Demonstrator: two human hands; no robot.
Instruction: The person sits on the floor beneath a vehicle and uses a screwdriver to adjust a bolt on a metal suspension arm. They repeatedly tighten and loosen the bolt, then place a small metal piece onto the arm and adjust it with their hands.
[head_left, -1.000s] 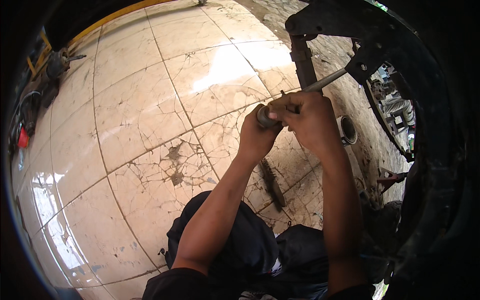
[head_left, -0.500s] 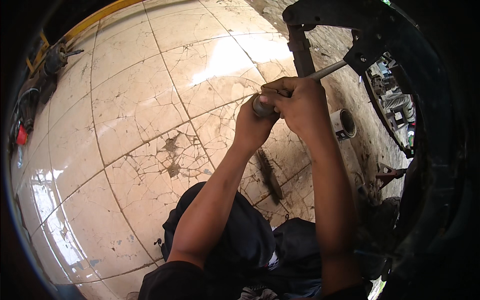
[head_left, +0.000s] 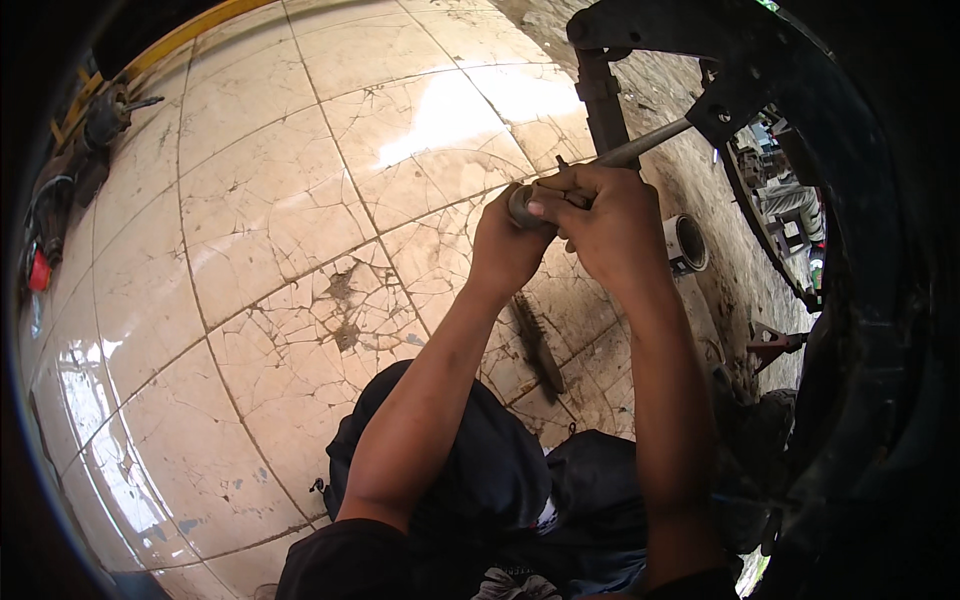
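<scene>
A grey metal rod (head_left: pixel 648 146) slants down and left from a bracket on the dark vehicle frame (head_left: pixel 660 25). Its lower end runs into my two hands, where a rounded grey metal end (head_left: pixel 521 207) shows between them. My left hand (head_left: pixel 505 245) is closed around that end from below and the left. From the right, my right hand (head_left: pixel 610 215) wraps over the rod, its thumb pressed against the rounded end. A thin dark tip (head_left: pixel 562 161) sticks up just above the right fingers. The fingers hide whatever else lies in the grip.
Below my hands a dark wire brush (head_left: pixel 538 348) lies on the cracked tile floor (head_left: pixel 270 260). A white can (head_left: pixel 686 244) lies to the right, near a reddish stand (head_left: pixel 775 342). Dark mechanical parts (head_left: pixel 80 165) rest at the far left. A dark upright link (head_left: pixel 603 105) hangs from the frame.
My right hand has shifted slightly down and right. More of the rod and a thin dark tip now show above its fingers. The left hand stays almost in place.
</scene>
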